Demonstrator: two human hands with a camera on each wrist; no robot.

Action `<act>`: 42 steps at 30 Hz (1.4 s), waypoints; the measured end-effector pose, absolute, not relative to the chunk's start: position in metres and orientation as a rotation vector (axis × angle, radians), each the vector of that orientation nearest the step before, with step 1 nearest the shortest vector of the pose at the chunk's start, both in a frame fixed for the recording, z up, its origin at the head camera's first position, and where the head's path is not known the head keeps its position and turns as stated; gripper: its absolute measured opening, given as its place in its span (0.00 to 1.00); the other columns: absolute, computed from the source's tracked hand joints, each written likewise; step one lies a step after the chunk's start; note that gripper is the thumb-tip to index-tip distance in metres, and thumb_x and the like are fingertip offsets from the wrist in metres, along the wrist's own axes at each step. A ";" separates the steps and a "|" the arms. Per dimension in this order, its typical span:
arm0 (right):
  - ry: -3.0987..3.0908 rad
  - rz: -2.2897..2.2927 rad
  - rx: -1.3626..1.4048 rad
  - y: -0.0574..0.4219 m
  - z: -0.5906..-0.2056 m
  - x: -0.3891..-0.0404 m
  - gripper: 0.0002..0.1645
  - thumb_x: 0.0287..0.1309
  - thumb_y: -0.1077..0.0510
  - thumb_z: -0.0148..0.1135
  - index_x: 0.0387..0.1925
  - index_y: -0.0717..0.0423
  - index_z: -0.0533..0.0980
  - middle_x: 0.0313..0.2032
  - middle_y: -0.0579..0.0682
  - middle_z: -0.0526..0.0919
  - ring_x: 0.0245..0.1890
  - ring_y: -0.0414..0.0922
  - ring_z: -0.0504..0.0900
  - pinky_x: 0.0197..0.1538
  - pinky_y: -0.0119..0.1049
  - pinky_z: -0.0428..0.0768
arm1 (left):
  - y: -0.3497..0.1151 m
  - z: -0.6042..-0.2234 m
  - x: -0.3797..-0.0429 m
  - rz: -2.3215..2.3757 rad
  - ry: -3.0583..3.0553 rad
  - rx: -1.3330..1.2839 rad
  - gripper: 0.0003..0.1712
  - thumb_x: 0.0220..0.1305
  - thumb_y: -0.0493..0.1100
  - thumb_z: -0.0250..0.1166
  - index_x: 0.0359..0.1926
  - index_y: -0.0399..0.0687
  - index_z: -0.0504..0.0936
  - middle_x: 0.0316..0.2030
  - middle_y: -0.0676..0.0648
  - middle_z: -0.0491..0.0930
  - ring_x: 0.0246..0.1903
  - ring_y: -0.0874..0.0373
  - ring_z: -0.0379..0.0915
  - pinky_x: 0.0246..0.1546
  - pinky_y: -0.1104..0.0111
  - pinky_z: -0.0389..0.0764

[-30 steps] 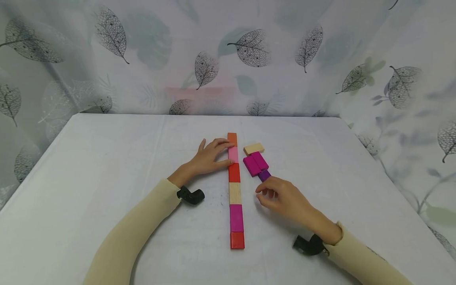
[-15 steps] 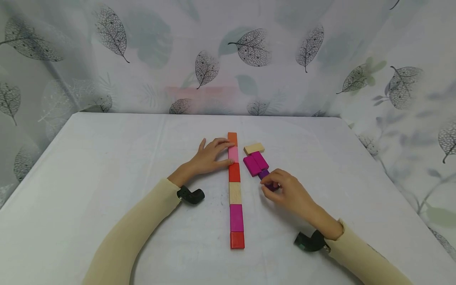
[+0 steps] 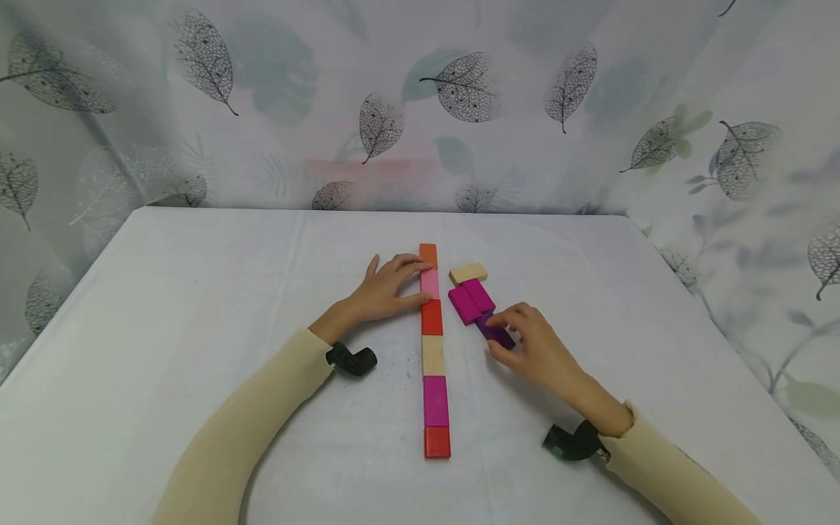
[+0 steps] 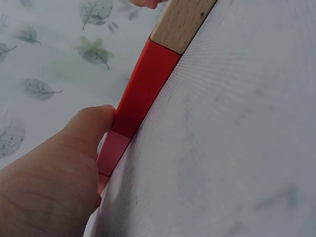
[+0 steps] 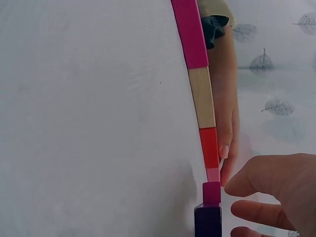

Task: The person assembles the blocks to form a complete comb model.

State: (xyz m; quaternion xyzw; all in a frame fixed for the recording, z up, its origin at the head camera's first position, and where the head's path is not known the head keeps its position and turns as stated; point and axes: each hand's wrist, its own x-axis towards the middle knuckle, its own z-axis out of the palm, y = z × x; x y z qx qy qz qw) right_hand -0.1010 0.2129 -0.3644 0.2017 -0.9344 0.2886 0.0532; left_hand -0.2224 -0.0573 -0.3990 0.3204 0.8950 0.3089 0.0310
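Note:
A straight row of coloured wooden blocks runs front to back on the white table. My left hand (image 3: pixel 389 290) rests at its far part, fingertips on the pink block (image 3: pixel 429 285) and close to the orange block (image 3: pixel 428 254). Its thumb touches near where the pink block meets a red block (image 3: pixel 431 319). To the right of the row, my right hand (image 3: pixel 541 350) is over a dark purple block (image 3: pixel 499 335), thumb and fingers parted around its near end. In the right wrist view those fingers are beside the purple block (image 5: pixel 208 219), with a gap showing.
Two magenta blocks (image 3: pixel 471 301) lie side by side against the purple one, with a pale wood block (image 3: pixel 468 274) behind them. Nearer in the row come a natural wood block (image 3: pixel 433 356), a magenta block (image 3: pixel 436 401) and a red end block (image 3: pixel 437 442). A leaf-print curtain (image 3: pixel 407 131) hangs behind.
My right hand has moved slightly away and to the right, its fingers parting and uncovering more of the purple block. My left hand and the row have kept their places.

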 end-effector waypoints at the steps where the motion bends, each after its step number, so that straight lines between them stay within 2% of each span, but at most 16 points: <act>1: -2.840 0.881 0.606 0.214 -0.365 -0.102 0.16 0.51 0.65 0.70 0.44 0.61 0.80 0.41 0.56 0.77 0.39 0.50 0.75 0.42 0.44 0.77 | -0.057 -0.399 -0.223 0.955 2.758 0.991 0.35 0.65 0.58 0.62 0.69 0.53 0.68 0.69 0.46 0.61 0.70 0.51 0.55 0.69 0.40 0.31; 11: -2.846 0.942 0.602 0.220 -0.372 -0.108 0.20 0.50 0.67 0.70 0.46 0.65 0.76 0.42 0.59 0.77 0.36 0.48 0.75 0.36 0.35 0.77 | -0.056 -0.396 -0.222 0.909 2.756 0.955 0.35 0.65 0.58 0.61 0.71 0.56 0.66 0.70 0.48 0.60 0.71 0.53 0.54 0.70 0.42 0.29; 24: -2.871 0.936 0.648 0.221 -0.371 -0.110 0.18 0.50 0.69 0.68 0.45 0.63 0.76 0.40 0.57 0.77 0.38 0.49 0.74 0.40 0.40 0.78 | -0.057 -0.397 -0.223 0.887 2.767 0.935 0.35 0.66 0.59 0.60 0.71 0.57 0.66 0.70 0.49 0.60 0.71 0.53 0.54 0.70 0.43 0.30; 32: -2.917 0.932 0.603 0.223 -0.369 -0.110 0.21 0.50 0.65 0.71 0.47 0.63 0.75 0.38 0.54 0.79 0.38 0.47 0.75 0.39 0.38 0.79 | -0.056 -0.397 -0.223 0.889 2.763 0.946 0.35 0.66 0.59 0.61 0.71 0.57 0.66 0.70 0.48 0.60 0.71 0.53 0.54 0.70 0.42 0.30; 42: -2.920 0.915 0.618 0.224 -0.367 -0.111 0.22 0.47 0.68 0.70 0.47 0.64 0.75 0.37 0.55 0.79 0.37 0.48 0.75 0.39 0.40 0.80 | -0.056 -0.396 -0.222 0.901 2.755 0.946 0.35 0.66 0.58 0.61 0.71 0.56 0.66 0.70 0.48 0.60 0.71 0.52 0.54 0.70 0.42 0.30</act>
